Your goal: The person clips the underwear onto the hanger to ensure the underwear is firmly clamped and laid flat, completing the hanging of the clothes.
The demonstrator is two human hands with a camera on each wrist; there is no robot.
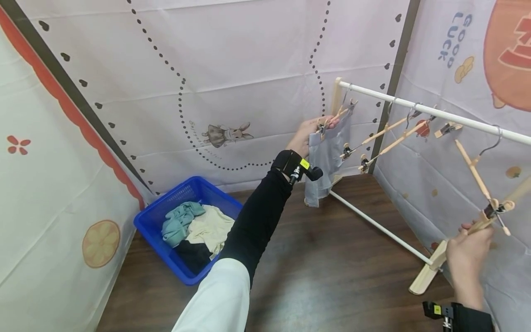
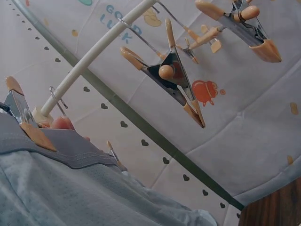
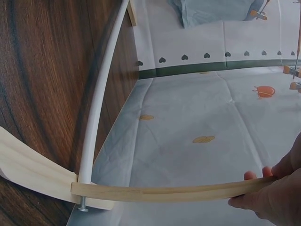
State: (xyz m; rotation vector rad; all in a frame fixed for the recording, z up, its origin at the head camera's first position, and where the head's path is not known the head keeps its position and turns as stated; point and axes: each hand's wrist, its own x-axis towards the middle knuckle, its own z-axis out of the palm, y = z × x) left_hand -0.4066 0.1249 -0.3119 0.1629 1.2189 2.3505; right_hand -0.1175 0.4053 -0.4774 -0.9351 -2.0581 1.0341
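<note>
My left hand (image 1: 304, 136) is at the far end of the drying rack, its fingers around the wooden bar of a clip hanger (image 1: 341, 112). Clipped to that hanger is a small grey-blue garment (image 1: 325, 157) with a stitched waistband (image 2: 70, 146). Fingertips (image 2: 63, 123) show above the waistband in the left wrist view; the rest of that hand is hidden by cloth there. My right hand (image 1: 470, 253) grips the near wooden upright (image 3: 188, 193) of the rack. The garment's hanger hooks over the white top rail (image 1: 435, 113).
Several other clip hangers (image 1: 404, 137) hang along the rail, bearing no clothes. A blue basket (image 1: 155, 244) on the brown table (image 1: 315, 272) holds teal, cream and black clothes. A white lower bar (image 1: 381, 228) joins the rack's feet. Printed cloth walls (image 1: 249, 60) enclose the table.
</note>
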